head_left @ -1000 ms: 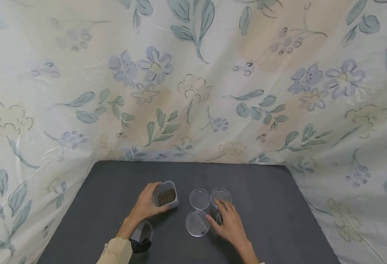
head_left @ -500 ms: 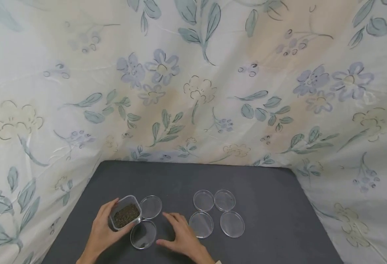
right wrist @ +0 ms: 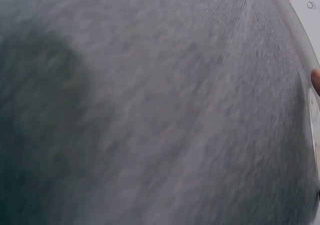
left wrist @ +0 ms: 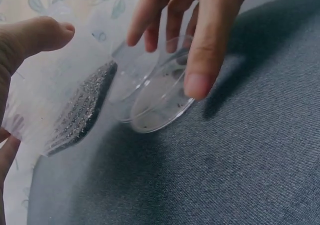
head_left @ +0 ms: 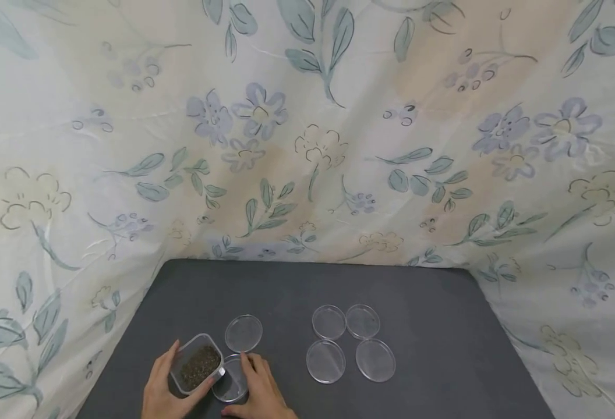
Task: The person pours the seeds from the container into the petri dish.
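Left hand [head_left: 162, 389] grips the clear tub [head_left: 194, 346] of dark granules [head_left: 201, 365], right beside a round dish [head_left: 229, 387]; right hand [head_left: 263, 391] holds that dish by its rim! Another dish [head_left: 243, 333] sits just beyond, four more dishes [head_left: 325, 361] rightward across the dark counter [head_left: 423, 320].

Creased floral cloth [head_left: 360, 128] behind — dark grey tabletop [head_left: 433, 326].

On the desk [head_left: 433, 326], to the right, four petri dishes [head_left: 325, 361]: rear pair adjacent, front pair slightly apart. To the left, a rear petri dish [head_left: 243, 333]; just before it, a near petri dish [head_left: 231, 385] between the fingers [head_left: 250, 374] of the right hand [head_left: 262, 393]. Farther left, in the left hand [head_left: 161, 389], a plastic container [head_left: 188, 350] with grains [head_left: 201, 365] inside. Behind the desk, a cloth [head_left: 307, 174].
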`<act>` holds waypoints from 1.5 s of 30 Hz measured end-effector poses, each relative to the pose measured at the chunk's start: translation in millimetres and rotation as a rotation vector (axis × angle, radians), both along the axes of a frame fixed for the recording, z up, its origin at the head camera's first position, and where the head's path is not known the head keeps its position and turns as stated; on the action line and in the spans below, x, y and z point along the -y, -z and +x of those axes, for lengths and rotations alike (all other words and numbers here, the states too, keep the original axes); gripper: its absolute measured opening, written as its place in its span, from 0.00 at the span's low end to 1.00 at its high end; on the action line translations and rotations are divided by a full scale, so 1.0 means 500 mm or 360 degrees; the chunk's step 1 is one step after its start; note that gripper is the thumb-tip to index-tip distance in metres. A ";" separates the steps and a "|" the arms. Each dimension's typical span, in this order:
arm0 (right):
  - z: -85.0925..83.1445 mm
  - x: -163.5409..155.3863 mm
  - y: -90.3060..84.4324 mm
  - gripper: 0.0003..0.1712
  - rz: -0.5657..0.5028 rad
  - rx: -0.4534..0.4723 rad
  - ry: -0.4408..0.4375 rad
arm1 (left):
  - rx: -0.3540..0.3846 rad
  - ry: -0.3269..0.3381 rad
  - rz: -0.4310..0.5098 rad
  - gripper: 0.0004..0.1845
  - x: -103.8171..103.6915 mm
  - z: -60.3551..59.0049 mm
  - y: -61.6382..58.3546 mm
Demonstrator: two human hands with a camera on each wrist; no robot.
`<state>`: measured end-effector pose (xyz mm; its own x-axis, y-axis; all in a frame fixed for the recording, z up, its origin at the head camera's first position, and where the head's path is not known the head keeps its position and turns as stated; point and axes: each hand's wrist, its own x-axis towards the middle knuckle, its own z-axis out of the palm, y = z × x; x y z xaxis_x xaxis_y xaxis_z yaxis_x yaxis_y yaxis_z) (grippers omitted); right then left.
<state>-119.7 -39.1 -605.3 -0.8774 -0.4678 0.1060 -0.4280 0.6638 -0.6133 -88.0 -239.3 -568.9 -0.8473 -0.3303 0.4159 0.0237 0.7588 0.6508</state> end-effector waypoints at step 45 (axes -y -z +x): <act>-0.058 -0.127 -0.011 0.56 -0.0082 -0.0065 0.0248 | -0.0444 0.0814 -0.0784 0.65 -0.098 -0.101 0.013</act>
<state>-148.9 24.5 -600.0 -0.9335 -0.3192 0.1634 -0.3474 0.6925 -0.6322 -138.3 -190.5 -575.1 -0.6865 0.3546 0.6348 0.5646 0.8101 0.1579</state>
